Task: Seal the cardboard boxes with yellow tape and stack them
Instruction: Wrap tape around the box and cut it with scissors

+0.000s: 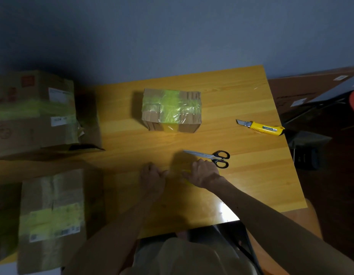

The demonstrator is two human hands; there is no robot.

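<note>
Two grips clamped on yellow tape (pixel 186 171), left hand (pixel 152 175) and right hand (pixel 204 172), strip lengthwise left-to-right.

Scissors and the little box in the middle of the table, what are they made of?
Scissors: the blades look like shiny metal, pale and gleaming; the handles look like black plastic. Little box: dull brown cardboard, it seems, with glossy yellow tape that glints across its top.

Upper-left cardboard box (pixel 33 112): white stickers and red print, all too blurred to read.
Lower-left cardboard box (pixel 53 221): stickers with barcode-like marks, illegible.
Utility knife (pixel 261 128): blue brand plate, lettering too small to read.
</note>
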